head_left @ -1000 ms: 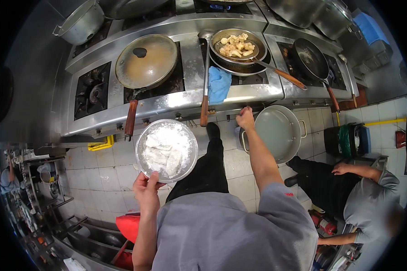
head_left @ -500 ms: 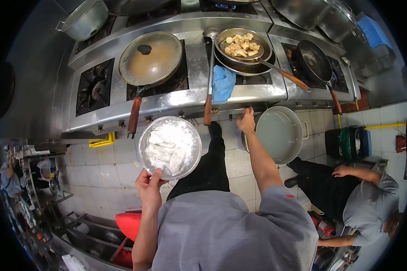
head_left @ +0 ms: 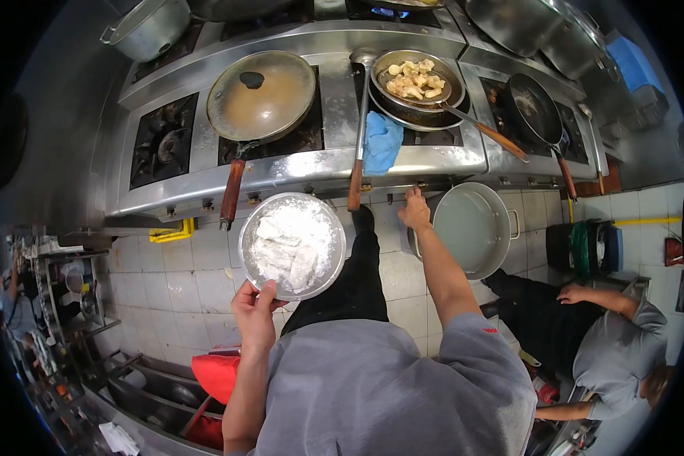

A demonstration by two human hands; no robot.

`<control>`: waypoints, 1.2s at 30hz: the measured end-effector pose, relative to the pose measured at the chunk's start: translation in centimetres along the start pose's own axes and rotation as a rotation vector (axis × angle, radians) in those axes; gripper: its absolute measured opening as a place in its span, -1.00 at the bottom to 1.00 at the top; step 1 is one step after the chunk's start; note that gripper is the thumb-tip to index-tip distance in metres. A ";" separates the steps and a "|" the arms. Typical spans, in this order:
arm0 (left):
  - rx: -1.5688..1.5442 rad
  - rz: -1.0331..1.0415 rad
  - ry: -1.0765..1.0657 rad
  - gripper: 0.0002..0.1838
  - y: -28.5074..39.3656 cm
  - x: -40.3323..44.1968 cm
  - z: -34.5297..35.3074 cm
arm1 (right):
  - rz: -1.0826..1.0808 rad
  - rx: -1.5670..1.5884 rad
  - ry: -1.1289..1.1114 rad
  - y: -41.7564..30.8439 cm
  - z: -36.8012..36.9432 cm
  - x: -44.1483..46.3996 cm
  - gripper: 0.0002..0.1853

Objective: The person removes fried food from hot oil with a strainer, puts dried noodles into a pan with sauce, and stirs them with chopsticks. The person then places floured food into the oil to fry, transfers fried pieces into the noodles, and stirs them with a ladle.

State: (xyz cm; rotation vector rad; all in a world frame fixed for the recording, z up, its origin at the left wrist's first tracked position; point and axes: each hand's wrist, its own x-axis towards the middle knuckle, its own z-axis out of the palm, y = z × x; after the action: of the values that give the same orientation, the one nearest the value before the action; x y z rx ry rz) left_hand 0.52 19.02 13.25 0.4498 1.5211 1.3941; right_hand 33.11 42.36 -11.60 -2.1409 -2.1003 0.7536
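Observation:
My left hand (head_left: pixel 255 308) grips the near rim of a round metal bowl (head_left: pixel 339 266), thumb over the edge. White flour (head_left: pixel 300 220) and several flour-coated pieces (head_left: pixel 287 258) lie in it. At the stove's front edge, the fingers of my right hand (head_left: pixel 415 211) are closed at a stove knob (head_left: pixel 421 185), which they partly hide. Just right of that hand stands a large pot (head_left: pixel 507 232) of cloudy liquid. Above it on the stove, a strainer (head_left: pixel 452 114) with browned pieces of food (head_left: pixel 416 80) rests over a pan.
A lidded pan (head_left: pixel 262 95) sits on the left burners, its wooden handle (head_left: pixel 233 190) jutting past the edge. A ladle (head_left: pixel 359 144) and blue cloth (head_left: pixel 384 140) lie mid-stove. A black frying pan (head_left: pixel 534 106) is at right. Another person (head_left: pixel 615 342) stands at lower right.
The view has shifted slightly, so the stove sits a little further right. My right hand has drawn back slightly from the knob, showing more of it. My left hand still holds the bowl.

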 end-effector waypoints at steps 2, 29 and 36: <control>-0.005 0.003 0.000 -0.86 0.0 0.0 -0.1 | 0.006 0.001 0.068 -0.6 -0.4 -0.2 -0.45; 0.041 -0.037 0.048 -0.84 -0.3 0.4 -0.8 | 0.074 0.296 0.208 5.8 2.7 2.6 -0.58; 0.052 -0.041 -0.023 -0.83 0.1 0.8 0.0 | 0.131 0.324 0.191 5.1 1.9 2.6 -0.56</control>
State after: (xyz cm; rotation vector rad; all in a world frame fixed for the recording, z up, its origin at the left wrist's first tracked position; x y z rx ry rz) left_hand 0.13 19.72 13.05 0.4628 1.5421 1.3164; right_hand 37.07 43.88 -15.90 -2.0916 -1.6319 0.8016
